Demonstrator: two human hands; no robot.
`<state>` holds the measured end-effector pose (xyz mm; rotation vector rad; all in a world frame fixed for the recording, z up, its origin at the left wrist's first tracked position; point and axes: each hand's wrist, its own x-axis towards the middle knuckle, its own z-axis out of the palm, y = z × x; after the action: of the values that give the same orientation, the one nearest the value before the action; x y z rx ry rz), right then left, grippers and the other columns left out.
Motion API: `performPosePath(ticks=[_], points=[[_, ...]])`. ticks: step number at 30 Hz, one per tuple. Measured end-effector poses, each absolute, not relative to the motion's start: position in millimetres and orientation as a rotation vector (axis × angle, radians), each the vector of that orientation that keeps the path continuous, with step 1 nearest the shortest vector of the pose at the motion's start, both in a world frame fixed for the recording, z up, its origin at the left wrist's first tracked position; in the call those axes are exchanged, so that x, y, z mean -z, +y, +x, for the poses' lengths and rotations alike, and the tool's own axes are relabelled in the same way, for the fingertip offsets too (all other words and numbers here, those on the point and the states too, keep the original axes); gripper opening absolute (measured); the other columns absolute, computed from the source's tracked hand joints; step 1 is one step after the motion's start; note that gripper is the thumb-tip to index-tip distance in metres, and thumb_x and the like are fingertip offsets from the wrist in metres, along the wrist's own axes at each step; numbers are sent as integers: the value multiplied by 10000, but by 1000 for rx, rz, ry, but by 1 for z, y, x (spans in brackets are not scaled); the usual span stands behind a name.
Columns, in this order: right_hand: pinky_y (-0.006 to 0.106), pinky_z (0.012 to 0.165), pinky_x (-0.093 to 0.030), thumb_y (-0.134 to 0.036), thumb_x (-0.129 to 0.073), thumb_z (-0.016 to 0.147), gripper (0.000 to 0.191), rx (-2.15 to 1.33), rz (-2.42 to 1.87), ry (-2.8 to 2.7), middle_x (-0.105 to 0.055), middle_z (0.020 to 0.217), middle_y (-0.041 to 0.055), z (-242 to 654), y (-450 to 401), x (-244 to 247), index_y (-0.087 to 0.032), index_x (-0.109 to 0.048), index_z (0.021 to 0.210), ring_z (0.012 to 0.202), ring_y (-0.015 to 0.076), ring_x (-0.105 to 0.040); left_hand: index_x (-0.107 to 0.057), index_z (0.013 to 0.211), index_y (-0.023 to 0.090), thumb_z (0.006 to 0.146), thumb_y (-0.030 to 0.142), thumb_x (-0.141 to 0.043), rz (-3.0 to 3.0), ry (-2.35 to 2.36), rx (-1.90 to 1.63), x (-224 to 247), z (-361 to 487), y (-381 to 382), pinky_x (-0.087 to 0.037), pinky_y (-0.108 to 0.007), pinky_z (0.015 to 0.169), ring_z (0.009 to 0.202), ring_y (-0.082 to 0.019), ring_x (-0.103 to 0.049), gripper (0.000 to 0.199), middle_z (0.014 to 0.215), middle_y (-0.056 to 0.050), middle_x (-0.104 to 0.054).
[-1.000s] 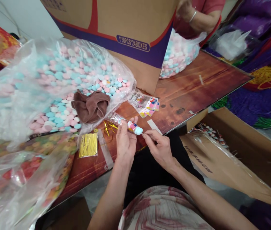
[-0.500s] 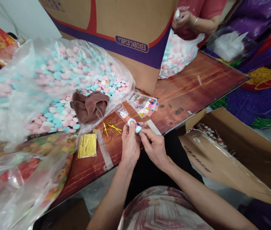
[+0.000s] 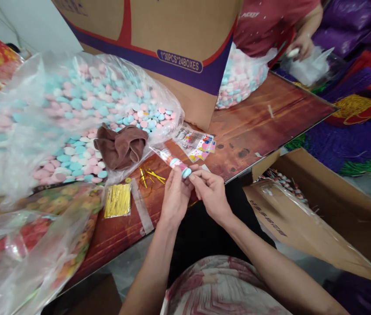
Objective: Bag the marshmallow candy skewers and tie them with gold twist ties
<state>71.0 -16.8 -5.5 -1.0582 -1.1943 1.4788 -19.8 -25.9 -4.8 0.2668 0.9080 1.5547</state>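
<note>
Between my hands is a small clear printed bag (image 3: 175, 162) with pale blue, white and pink sweets in it, its far end pointing up and left over the table. My left hand (image 3: 175, 197) is closed around its near part, thumb on top. With fingertips pinched together, my right hand (image 3: 212, 192) is at the near end, by the pale blue sweet; what exactly the fingers pinch is too small to make out. Loose gold twist ties (image 3: 154, 176) and a packet of gold twist ties (image 3: 117, 201) lie left of my hands. Flat printed bags (image 3: 198, 144) lie just beyond them.
A large clear sack of pastel sweets (image 3: 83, 105) covers the left, with a brown cloth (image 3: 121, 146) on it. Behind stands a tall carton (image 3: 178, 26). An open carton (image 3: 290, 218) is at the right. A co-worker's hand (image 3: 301, 46) reaches over white plastic at the back right.
My hands have shifted slightly, and the small bag now lies straighter along its length. The co-worker's hand has moved right, from the chest to the white plastic.
</note>
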Motion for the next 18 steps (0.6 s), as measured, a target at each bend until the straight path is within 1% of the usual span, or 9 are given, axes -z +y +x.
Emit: performPosePath(ticks=[1,3,5,7,10,12,13,15,18], points=[[213,404,-265,-346,-638,840,220,-1581,-1027,-1121,-398,440,-82,72,-14,3,-167,-615,714,385,64,-305,-613,969,168,873,533,-591,253,883,-1558,3,-24,-24,-538,-289,774,919,-196,-694,378,978,-90,-713],[209,395,-203,-367,-643,835,229,-1756,-960,-998,-333,403,-104,75,-11,-1,-165,-614,732,369,52,-233,-615,975,170,884,555,-560,237,852,-1591,0,-31,-21,-541,-289,770,1003,-224,-685,399,1032,-102,-712],[208,394,-173,-383,-619,851,239,-1869,-930,-982,-338,404,-104,77,-9,-3,-165,-609,755,370,50,-212,-613,948,178,875,479,-620,248,841,-1614,-1,-36,-20,-536,-267,759,1055,-231,-673,310,1033,-89,-718],[209,392,-189,-384,-584,876,251,-1878,-959,-1132,-420,441,-76,79,-9,-3,-169,-590,745,372,56,-259,-610,907,175,845,396,-684,264,848,-1606,-1,-38,-20,-537,-274,780,1067,-237,-673,241,999,-80,-728],[218,449,-330,-320,-549,895,182,-1623,-1093,-1475,-571,594,-22,81,-13,0,-183,-578,778,450,88,-444,-602,881,164,802,338,-735,272,894,-1600,1,-36,-21,-535,-350,871,1049,-254,-684,233,956,-87,-736],[240,567,-428,-271,-532,900,94,-1341,-1179,-1617,-632,735,4,81,-17,0,-196,-573,861,594,124,-568,-594,877,162,786,329,-749,274,922,-1613,2,-34,-22,-527,-384,906,1037,-255,-689,245,943,-90,-739],[253,627,-452,-261,-522,906,72,-1215,-1204,-1658,-648,801,15,81,-19,-1,-203,-565,903,669,140,-601,-592,882,164,783,334,-751,274,931,-1618,3,-33,-22,-525,-388,910,1031,-252,-691,253,940,-88,-740],[274,701,-469,-277,-508,925,82,-1061,-1218,-1722,-662,895,30,79,-23,-4,-210,-548,949,753,157,-626,-594,894,167,780,351,-752,276,942,-1626,3,-32,-22,-527,-382,906,1015,-242,-696,268,938,-83,-741],[280,711,-470,-330,-518,933,123,-1008,-1226,-1749,-668,885,26,76,-24,-7,-211,-549,935,741,159,-626,-605,901,169,776,371,-751,288,957,-1628,2,-31,-22,-532,-360,888,983,-225,-701,279,919,-74,-742]])
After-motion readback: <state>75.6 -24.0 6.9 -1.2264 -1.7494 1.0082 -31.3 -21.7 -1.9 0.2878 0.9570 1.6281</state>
